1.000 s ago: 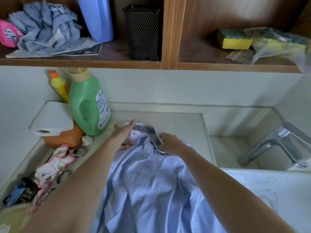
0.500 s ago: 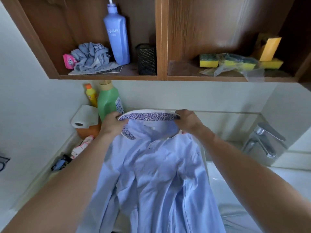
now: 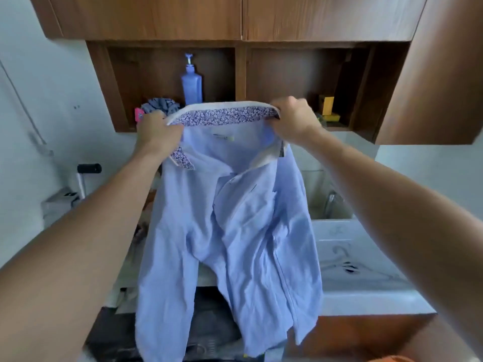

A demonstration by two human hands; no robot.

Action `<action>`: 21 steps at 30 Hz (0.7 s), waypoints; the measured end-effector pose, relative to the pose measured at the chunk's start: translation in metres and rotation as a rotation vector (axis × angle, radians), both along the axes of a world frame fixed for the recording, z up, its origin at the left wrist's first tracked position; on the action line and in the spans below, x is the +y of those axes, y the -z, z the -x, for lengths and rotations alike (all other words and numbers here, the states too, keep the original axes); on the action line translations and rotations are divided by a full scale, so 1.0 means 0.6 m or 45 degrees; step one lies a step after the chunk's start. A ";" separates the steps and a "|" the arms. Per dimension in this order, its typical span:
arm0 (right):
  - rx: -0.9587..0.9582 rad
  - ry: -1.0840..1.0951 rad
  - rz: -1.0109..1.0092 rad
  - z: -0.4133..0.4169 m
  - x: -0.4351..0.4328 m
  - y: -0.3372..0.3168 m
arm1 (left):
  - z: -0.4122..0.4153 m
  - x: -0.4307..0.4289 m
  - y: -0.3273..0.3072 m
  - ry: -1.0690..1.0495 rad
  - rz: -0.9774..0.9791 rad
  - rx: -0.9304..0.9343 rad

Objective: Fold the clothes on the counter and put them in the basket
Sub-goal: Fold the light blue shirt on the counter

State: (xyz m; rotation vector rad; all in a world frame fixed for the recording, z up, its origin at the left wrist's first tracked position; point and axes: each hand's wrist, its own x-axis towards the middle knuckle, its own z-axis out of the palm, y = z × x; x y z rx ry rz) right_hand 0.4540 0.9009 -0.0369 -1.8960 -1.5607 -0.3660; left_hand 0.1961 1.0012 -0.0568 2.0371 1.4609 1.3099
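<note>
A light blue button shirt [image 3: 235, 231] with a purple floral collar lining hangs in the air in front of me, its front toward me. My left hand [image 3: 156, 134] grips the left end of the collar. My right hand [image 3: 295, 118] grips the right end of the collar. The shirt's body and sleeves dangle down past the front edge of the white counter [image 3: 366, 296]. No basket shows in this view.
A wooden wall cabinet [image 3: 235, 19] with open shelves holds a blue pump bottle [image 3: 192, 86], a grey cloth [image 3: 159, 105] and yellow sponges [image 3: 328, 108]. A sink with a faucet [image 3: 329, 202] lies at the right. A clothes hanger [image 3: 342, 262] lies on the counter.
Both hands took hold of the collar and lifted the shirt from the counter up to shelf height; the shirt now hangs free and the view has tilted upward.
</note>
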 end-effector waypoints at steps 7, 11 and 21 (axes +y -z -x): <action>-0.146 0.032 -0.216 0.060 -0.152 -0.157 | 0.082 -0.122 -0.142 0.033 -0.116 -0.024; -0.142 0.114 -0.315 0.063 -0.198 -0.205 | 0.111 -0.164 -0.203 0.039 -0.309 -0.066; -0.065 0.099 -0.024 0.106 -0.251 -0.217 | 0.163 -0.227 -0.243 0.027 -0.280 0.079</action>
